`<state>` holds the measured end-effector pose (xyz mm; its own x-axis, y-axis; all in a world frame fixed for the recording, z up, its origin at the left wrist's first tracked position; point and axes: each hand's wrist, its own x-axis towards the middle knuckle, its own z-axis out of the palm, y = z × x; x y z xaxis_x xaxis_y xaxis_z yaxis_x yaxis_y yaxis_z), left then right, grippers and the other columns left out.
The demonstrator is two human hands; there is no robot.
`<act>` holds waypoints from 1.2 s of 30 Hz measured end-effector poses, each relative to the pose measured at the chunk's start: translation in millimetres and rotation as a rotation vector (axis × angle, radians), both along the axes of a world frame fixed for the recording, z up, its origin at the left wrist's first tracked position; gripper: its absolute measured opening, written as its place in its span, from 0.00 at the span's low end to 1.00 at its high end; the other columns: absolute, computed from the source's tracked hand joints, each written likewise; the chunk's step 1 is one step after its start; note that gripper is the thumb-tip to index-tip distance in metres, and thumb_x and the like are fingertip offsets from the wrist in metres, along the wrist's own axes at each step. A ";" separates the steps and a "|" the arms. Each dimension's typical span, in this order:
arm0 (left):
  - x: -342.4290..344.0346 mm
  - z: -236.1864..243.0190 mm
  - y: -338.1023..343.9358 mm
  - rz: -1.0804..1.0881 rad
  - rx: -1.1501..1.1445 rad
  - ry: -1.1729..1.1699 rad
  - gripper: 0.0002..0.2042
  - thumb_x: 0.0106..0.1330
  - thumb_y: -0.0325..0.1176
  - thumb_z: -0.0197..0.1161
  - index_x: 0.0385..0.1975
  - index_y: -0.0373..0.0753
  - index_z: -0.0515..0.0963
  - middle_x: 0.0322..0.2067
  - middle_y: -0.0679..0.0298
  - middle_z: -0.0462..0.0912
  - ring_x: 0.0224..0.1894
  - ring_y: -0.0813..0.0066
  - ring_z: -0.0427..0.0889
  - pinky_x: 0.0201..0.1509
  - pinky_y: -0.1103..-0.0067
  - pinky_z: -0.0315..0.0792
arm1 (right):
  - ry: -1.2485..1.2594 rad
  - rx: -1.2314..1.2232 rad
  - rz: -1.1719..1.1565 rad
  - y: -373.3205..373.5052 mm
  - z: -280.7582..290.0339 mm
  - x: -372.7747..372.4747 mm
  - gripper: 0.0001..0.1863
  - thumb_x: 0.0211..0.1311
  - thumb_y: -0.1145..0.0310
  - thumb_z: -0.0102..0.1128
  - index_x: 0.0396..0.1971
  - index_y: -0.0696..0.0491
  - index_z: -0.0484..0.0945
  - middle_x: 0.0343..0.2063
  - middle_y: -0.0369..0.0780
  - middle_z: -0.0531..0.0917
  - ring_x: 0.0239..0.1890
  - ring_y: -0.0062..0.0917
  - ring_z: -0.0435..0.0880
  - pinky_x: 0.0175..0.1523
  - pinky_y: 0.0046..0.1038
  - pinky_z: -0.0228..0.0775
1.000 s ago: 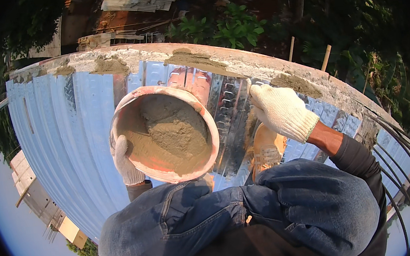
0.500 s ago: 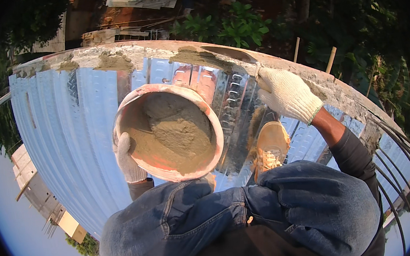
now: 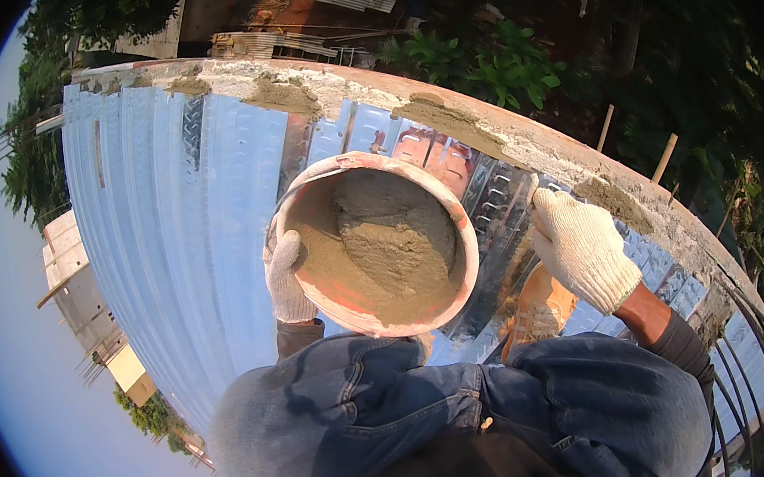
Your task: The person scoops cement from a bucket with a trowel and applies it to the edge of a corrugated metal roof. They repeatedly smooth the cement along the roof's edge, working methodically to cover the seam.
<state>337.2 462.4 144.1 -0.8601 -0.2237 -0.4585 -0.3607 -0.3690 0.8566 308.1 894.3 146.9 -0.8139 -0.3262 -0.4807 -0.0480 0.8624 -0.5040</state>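
My gloved left hand (image 3: 288, 280) grips the near left rim of a round bucket (image 3: 468, 258), its thumb over the edge. Wet grey mortar (image 3: 396, 237) fills much of the bucket, which tilts toward me above my knees. My right hand (image 3: 585, 242), in a cream knit glove, is closed around a trowel (image 3: 533, 189). Only a small part of the trowel shows by the fingers; its blade is hard to make out against the shiny metal. Beyond that hand runs a rough wall edge (image 3: 358, 83) with mortar patches along it, one (image 3: 449, 126) beyond the bucket.
Blue-reflecting corrugated metal sheeting (image 3: 177, 212) lies under and left of me. My shoe (image 3: 540, 306) stands on it. Dark bent bars (image 3: 746, 341) stick up at the right. Past the wall edge are two wooden stakes (image 3: 665, 158), green plants (image 3: 512, 65) and a drop to lower ground.
The view has turned, so bucket and wall appear shifted right. My right hand has drawn back from the wall edge, and the trowel blade that lay along the wall no longer shows there.
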 end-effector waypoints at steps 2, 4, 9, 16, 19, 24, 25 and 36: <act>-0.6 3.4 5.6 0.010 -0.019 -0.005 0.31 0.75 0.37 0.73 0.75 0.28 0.78 0.70 0.48 0.85 0.70 0.56 0.87 0.77 0.58 0.82 | 0.106 -0.025 0.052 12.7 -0.8 7.2 0.15 0.68 0.68 0.71 0.51 0.55 0.82 0.38 0.50 0.90 0.39 0.51 0.94 0.43 0.50 0.86; 0.4 8.1 3.7 0.002 -0.005 0.011 0.31 0.76 0.37 0.73 0.75 0.28 0.78 0.70 0.48 0.85 0.70 0.56 0.87 0.77 0.58 0.82 | 0.093 -0.049 0.031 16.4 6.2 4.0 0.15 0.68 0.67 0.71 0.51 0.54 0.82 0.40 0.50 0.90 0.41 0.52 0.93 0.44 0.50 0.86; 2.2 0.9 5.6 -0.005 0.077 0.024 0.30 0.76 0.37 0.72 0.75 0.28 0.79 0.70 0.48 0.86 0.70 0.56 0.86 0.77 0.59 0.81 | 0.037 -0.110 -0.043 13.3 29.4 -11.0 0.16 0.69 0.65 0.72 0.53 0.54 0.83 0.42 0.51 0.89 0.47 0.55 0.91 0.51 0.49 0.85; -4.5 0.3 0.9 -0.025 0.074 0.058 0.33 0.75 0.39 0.73 0.76 0.27 0.77 0.72 0.47 0.84 0.72 0.55 0.85 0.79 0.58 0.79 | 0.083 -0.228 -0.119 8.7 26.7 -16.2 0.19 0.63 0.70 0.76 0.51 0.54 0.79 0.41 0.52 0.84 0.46 0.59 0.86 0.51 0.49 0.80; -9.0 5.8 12.6 -0.034 0.101 0.069 0.33 0.75 0.39 0.73 0.76 0.27 0.77 0.72 0.47 0.84 0.71 0.55 0.85 0.79 0.58 0.79 | 0.090 -0.238 -0.105 10.2 27.4 -13.1 0.19 0.63 0.69 0.77 0.50 0.55 0.79 0.39 0.53 0.84 0.44 0.59 0.85 0.50 0.49 0.79; -7.3 8.6 8.8 -0.042 0.040 0.046 0.35 0.74 0.40 0.74 0.76 0.26 0.77 0.71 0.47 0.85 0.71 0.54 0.86 0.78 0.58 0.79 | -0.080 -0.306 -0.110 8.7 47.7 -19.3 0.20 0.65 0.62 0.80 0.48 0.57 0.81 0.35 0.53 0.84 0.39 0.57 0.84 0.49 0.45 0.79; -7.5 10.1 8.5 -0.046 0.025 0.039 0.35 0.73 0.41 0.74 0.76 0.26 0.77 0.71 0.46 0.85 0.71 0.53 0.86 0.78 0.57 0.79 | -0.127 -0.343 -0.121 7.6 56.0 -23.4 0.21 0.65 0.60 0.81 0.48 0.58 0.82 0.35 0.53 0.85 0.38 0.56 0.84 0.48 0.45 0.79; -11.3 20.8 14.8 -0.024 0.130 -0.006 0.40 0.71 0.42 0.76 0.80 0.29 0.73 0.73 0.46 0.82 0.76 0.51 0.81 0.83 0.55 0.75 | -0.491 -0.598 -0.052 21.7 98.6 -47.7 0.29 0.72 0.43 0.78 0.52 0.57 0.89 0.35 0.49 0.90 0.35 0.45 0.91 0.46 0.43 0.81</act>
